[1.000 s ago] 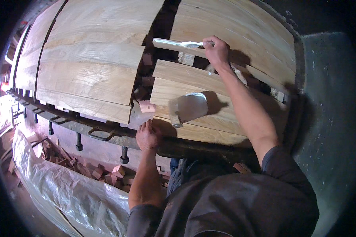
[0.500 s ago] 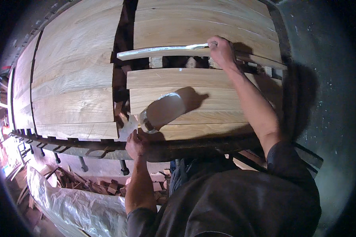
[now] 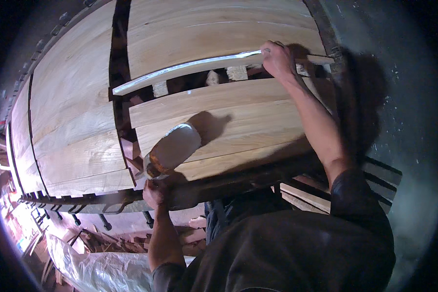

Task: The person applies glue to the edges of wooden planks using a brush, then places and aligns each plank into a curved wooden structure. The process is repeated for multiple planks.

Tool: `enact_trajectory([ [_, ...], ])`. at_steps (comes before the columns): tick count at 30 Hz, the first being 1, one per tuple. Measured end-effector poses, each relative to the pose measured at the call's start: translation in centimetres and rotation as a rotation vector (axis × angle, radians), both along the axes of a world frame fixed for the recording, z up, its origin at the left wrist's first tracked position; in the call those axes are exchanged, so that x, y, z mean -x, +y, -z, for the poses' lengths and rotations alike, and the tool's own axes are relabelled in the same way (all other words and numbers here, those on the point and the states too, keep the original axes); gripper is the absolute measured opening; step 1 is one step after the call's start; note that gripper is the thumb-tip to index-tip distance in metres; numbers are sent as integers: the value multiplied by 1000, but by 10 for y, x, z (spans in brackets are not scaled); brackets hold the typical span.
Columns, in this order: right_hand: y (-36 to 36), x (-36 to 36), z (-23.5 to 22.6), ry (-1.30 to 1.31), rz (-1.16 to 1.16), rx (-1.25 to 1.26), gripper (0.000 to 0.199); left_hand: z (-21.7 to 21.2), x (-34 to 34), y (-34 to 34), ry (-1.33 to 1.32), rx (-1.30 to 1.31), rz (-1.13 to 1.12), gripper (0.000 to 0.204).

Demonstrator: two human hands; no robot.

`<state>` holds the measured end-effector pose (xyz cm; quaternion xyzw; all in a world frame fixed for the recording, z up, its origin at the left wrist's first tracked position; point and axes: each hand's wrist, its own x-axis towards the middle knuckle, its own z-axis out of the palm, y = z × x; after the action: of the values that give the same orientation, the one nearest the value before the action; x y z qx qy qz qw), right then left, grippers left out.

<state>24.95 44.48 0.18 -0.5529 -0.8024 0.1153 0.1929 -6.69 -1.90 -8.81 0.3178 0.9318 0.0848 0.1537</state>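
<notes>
A narrow wooden strip (image 3: pixel 199 69) stretches across the gap between two groups of boards, with a shiny white wet-looking band along its upper edge. My right hand (image 3: pixel 279 61) is closed at the right end of that band; whatever its fingers pinch is hidden. Close to me, a pale plastic bottle (image 3: pixel 176 146) lies slanted over the near boards (image 3: pixel 228 127), brown-stained at its lower-left end. Beside that end, at the bench's front edge, my left hand (image 3: pixel 155 193) is closed. Its fingertips are partly hidden, so what it grips is unclear.
More wide boards lie at the left (image 3: pixel 73 112) and far side (image 3: pixel 219 29), with dark gaps between. Screw clamps (image 3: pixel 148 219) hang along the metal front rail. Below are wood offcuts (image 3: pixel 194 236) and a clear plastic sheet (image 3: pixel 102 270). A grey surface (image 3: pixel 389 107) borders the right.
The view has shifted, moving the boards left and down in it. My right hand has slid rightward along the strip, and the white band now reaches further right. My left hand stays near the bottle's end.
</notes>
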Motion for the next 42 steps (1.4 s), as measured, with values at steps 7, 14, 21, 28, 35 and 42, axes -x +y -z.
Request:
enact_trajectory([
  [7,7,-52,-1,-109,97,-25,17,-4,-4,5,40,70,21,23],
  [14,24,-123,5,-183,132,-127,23,-12,-10,11,9,20,29,25],
  [21,17,-127,-10,-68,132,-282,35,-7,-3,2,37,83,20,23],
  [28,-20,2,7,128,-168,-153,28,-4,4,0,-31,45,-6,23],
  [35,-61,152,14,222,-352,-122,28,-6,5,-5,18,-130,24,26],
  [42,-90,288,27,276,-530,-116,26,-14,13,-10,-72,-138,64,29],
])
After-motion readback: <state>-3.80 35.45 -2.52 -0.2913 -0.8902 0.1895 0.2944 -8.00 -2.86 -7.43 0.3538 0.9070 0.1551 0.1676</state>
